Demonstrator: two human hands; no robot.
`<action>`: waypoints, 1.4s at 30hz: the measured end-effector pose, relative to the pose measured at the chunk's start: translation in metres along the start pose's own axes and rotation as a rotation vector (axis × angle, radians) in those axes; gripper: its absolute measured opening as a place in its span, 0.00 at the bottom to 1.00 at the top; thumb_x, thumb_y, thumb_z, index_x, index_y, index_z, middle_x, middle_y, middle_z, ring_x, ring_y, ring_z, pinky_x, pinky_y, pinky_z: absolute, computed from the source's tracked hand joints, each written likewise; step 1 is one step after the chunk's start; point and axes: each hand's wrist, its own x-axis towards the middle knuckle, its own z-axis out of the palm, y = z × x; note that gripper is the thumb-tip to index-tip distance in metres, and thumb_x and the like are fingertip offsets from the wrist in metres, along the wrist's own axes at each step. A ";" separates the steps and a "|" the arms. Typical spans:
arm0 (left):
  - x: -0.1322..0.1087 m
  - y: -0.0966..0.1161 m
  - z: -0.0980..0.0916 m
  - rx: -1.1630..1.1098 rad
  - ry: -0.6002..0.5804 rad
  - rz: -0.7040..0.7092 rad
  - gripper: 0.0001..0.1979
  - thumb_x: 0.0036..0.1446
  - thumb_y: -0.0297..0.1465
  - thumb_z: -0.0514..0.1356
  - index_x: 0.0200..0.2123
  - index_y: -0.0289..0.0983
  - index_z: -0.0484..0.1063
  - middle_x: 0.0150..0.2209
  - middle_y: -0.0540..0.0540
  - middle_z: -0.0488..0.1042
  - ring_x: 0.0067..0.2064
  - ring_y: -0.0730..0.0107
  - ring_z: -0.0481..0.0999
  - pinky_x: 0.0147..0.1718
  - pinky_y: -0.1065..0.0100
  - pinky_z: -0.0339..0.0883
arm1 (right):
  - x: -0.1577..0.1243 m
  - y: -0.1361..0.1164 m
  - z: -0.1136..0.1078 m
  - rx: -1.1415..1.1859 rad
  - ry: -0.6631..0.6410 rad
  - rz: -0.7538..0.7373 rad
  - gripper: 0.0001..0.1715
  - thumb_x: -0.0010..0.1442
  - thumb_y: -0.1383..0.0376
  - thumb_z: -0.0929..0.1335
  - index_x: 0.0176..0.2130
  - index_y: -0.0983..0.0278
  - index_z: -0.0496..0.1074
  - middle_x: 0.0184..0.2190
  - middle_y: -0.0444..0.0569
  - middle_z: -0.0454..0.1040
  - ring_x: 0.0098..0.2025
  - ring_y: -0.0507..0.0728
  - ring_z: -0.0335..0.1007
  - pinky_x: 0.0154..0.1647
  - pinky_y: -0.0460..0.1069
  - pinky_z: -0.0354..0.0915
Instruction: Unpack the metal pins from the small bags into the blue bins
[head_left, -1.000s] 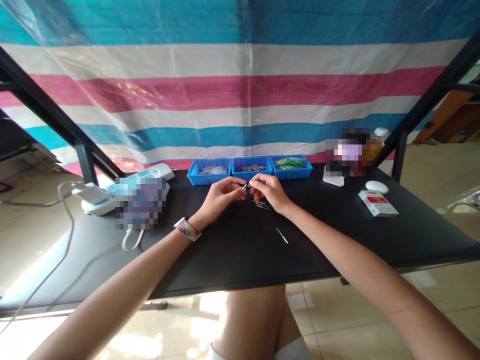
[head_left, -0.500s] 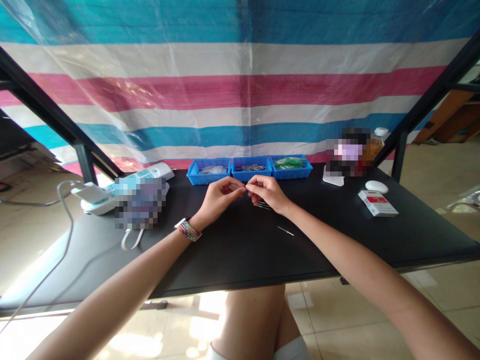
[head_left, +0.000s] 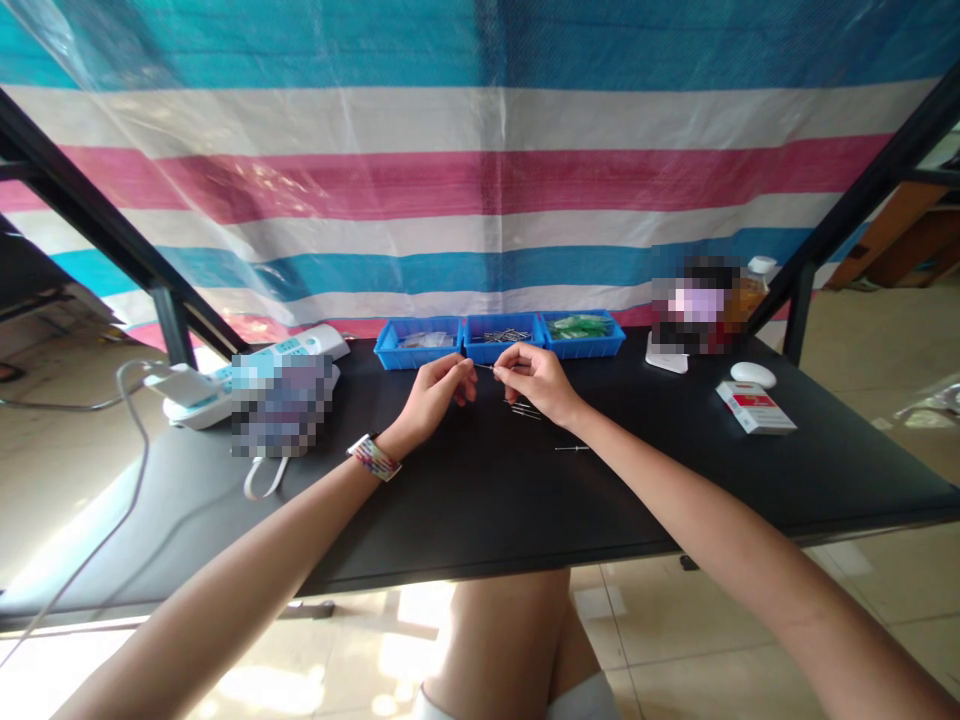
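Note:
A thin metal pin (head_left: 484, 366) spans the small gap between my hands, over the black table. The fingertips of my right hand (head_left: 534, 380) pinch its right end. My left hand (head_left: 437, 392) is closed, thumb against index finger, at the pin's left end; its tip is hidden there. Below my right hand lie several similar thin pins (head_left: 525, 408) side by side. One more pin with a thicker middle (head_left: 572, 449) lies nearer me, beside my right forearm. Just behind my hands stands a blue bin of metal pins (head_left: 506, 337).
Left of it is a blue bin with small pale pieces (head_left: 418, 355), right of it one with green pieces (head_left: 585, 347). A power strip (head_left: 300, 345) and cable lie at left. A cigarette box (head_left: 756, 408), white oval case (head_left: 753, 375) and bottle (head_left: 761, 270) stand right.
My left hand has drawn slightly left, away from my right, so the pin now shows between them. The loose pin by my right forearm has turned level and shifted a little away from me.

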 end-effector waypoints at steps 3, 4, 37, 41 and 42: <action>0.001 -0.001 -0.001 -0.035 -0.007 -0.009 0.21 0.62 0.51 0.66 0.31 0.37 0.74 0.25 0.48 0.75 0.28 0.68 0.75 0.28 0.68 0.67 | -0.001 -0.001 0.000 -0.024 -0.002 -0.012 0.20 0.53 0.52 0.79 0.34 0.62 0.74 0.29 0.41 0.74 0.22 0.50 0.70 0.23 0.46 0.69; 0.001 -0.001 -0.001 -0.043 -0.010 -0.010 0.20 0.61 0.49 0.66 0.31 0.37 0.74 0.25 0.48 0.75 0.28 0.69 0.74 0.28 0.69 0.67 | -0.001 -0.001 0.001 -0.028 -0.001 -0.014 0.20 0.53 0.52 0.79 0.34 0.62 0.74 0.29 0.41 0.74 0.22 0.49 0.70 0.22 0.46 0.69; 0.001 -0.004 -0.001 -0.036 0.049 0.012 0.16 0.55 0.42 0.72 0.33 0.37 0.75 0.26 0.51 0.71 0.27 0.72 0.71 0.25 0.71 0.61 | -0.001 -0.002 -0.001 0.119 0.082 0.155 0.14 0.49 0.59 0.77 0.32 0.62 0.72 0.25 0.39 0.72 0.23 0.50 0.71 0.23 0.45 0.74; 0.001 -0.003 0.000 -0.047 0.044 0.030 0.16 0.55 0.43 0.73 0.32 0.37 0.74 0.25 0.52 0.69 0.26 0.73 0.68 0.24 0.71 0.58 | -0.001 -0.001 -0.001 0.149 0.075 0.189 0.14 0.49 0.60 0.77 0.32 0.62 0.72 0.25 0.39 0.71 0.24 0.50 0.70 0.23 0.45 0.74; 0.001 -0.003 0.000 -0.048 0.040 0.033 0.17 0.55 0.43 0.73 0.32 0.37 0.74 0.25 0.52 0.69 0.26 0.74 0.68 0.24 0.71 0.58 | -0.001 -0.001 -0.001 0.159 0.073 0.194 0.14 0.49 0.60 0.77 0.32 0.62 0.71 0.25 0.39 0.71 0.25 0.50 0.70 0.23 0.45 0.73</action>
